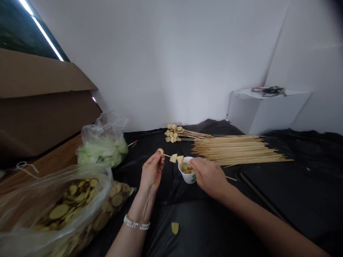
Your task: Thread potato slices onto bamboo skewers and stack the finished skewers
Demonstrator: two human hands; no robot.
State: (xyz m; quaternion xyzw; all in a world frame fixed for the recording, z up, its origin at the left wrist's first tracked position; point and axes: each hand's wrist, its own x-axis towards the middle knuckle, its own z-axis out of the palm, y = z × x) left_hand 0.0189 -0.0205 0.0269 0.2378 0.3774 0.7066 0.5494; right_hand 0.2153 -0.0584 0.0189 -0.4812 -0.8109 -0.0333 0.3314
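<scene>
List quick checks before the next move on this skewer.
1. Wooden skewer pinched by left hand: ok.
2. Right hand grip on the skewer: cannot tell, the fingers hide it.
3. Pale yellow slices on the skewer: ok, three show, spaced apart.
4. White cup stocked: ok, slices show inside.
5. Black sheet free of strays: not ok, a loose slice lies near the left forearm.

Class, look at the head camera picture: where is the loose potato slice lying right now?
In the head view, the loose potato slice lies on the black plastic sheet near the bottom edge, right of the left forearm and below the white paper cup.
</scene>
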